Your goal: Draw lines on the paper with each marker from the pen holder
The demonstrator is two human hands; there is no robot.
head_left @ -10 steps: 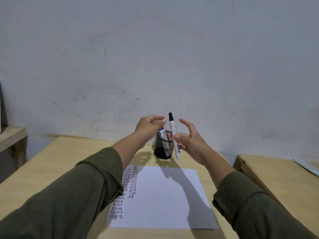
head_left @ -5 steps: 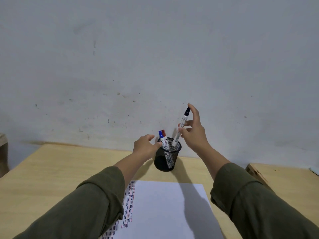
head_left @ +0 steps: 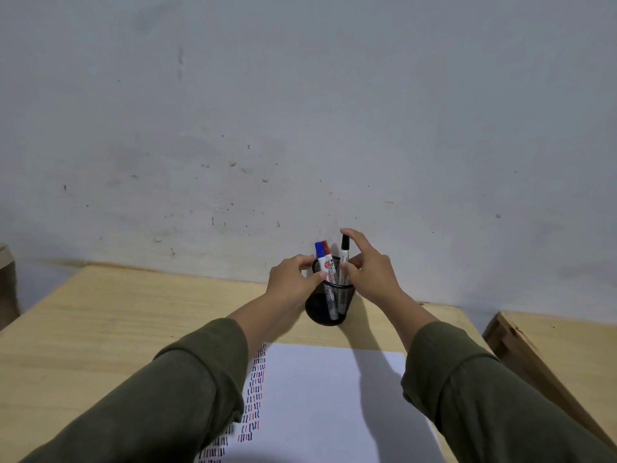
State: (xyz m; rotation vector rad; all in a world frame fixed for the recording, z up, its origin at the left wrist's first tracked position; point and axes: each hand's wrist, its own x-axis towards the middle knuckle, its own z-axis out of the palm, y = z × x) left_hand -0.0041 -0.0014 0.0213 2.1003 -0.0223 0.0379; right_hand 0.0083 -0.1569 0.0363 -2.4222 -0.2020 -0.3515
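Note:
A black mesh pen holder (head_left: 329, 304) stands on the wooden table near the wall. In it stand a blue-capped marker (head_left: 321, 257), a red-capped marker (head_left: 326, 246) close behind it, and a black-capped marker (head_left: 344, 250) on the right. My left hand (head_left: 293, 280) grips the holder's left rim, thumb by the blue marker. My right hand (head_left: 370, 272) hovers at the holder's right side with fingers spread around the black marker, which rests inside the holder. The white paper (head_left: 320, 402) lies in front, with columns of short blue, red and black strokes along its left edge.
The grey wall rises right behind the holder. A second wooden table (head_left: 561, 349) stands to the right across a narrow gap. My green sleeves cover the paper's lower left and right corners.
My right hand lowered the black marker into the holder and its fingers loosened. My left hand closed on the holder's rim. The view tilted up and moved closer.

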